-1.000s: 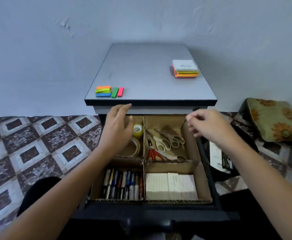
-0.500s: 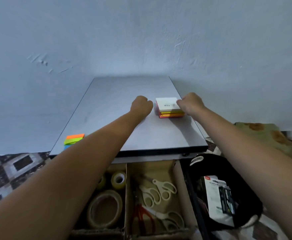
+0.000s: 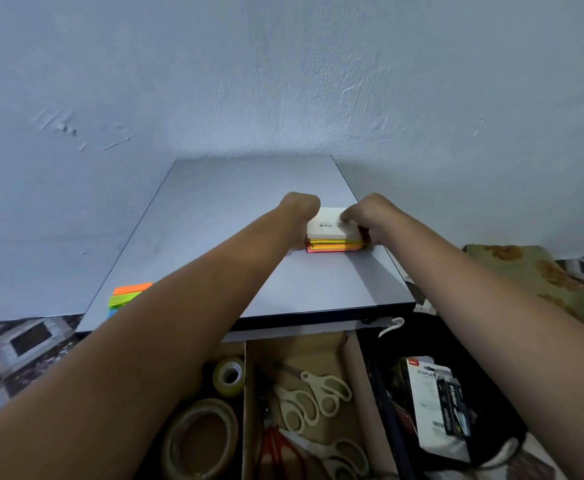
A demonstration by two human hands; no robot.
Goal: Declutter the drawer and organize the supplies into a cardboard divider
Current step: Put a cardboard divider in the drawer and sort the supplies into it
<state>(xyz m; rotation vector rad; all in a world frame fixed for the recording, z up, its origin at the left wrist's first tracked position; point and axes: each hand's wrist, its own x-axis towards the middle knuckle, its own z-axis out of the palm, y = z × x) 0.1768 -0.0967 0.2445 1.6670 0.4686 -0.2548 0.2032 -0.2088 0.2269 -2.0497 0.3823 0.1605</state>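
Your left hand (image 3: 299,211) and right hand (image 3: 370,216) are both stretched out to the stack of sticky notes (image 3: 332,239), which lies flat on the grey tabletop (image 3: 214,216), toward its far right side. The stack has a white pad on top and yellow, orange and pink pads beneath.

Left hand: it rests against the stack's left side. Its fingers are hidden behind the back of the hand, so you cannot tell whether they are spread or closed round the pads.

Right hand: its fingers (image 3: 347,216) are curled, pressed together, and lie over the right part of the white top pad, gripping the stack from that side. The thumb is out of sight.

At the tabletop's near left edge lies a small pile of coloured index tabs (image 3: 129,294), partly covered by your left forearm.

Below the front edge sits the cardboard divider (image 3: 244,393). Its left compartment holds a small tape roll (image 3: 229,375) and a large tape roll (image 3: 200,441). The compartment to the right holds cream-handled scissors (image 3: 318,396) and red-handled scissors (image 3: 276,448).

Beside the divider, on the right, an open black bag (image 3: 484,386) contains a stapler pack (image 3: 432,403). A floral cushion (image 3: 532,271) lies beyond your right forearm.
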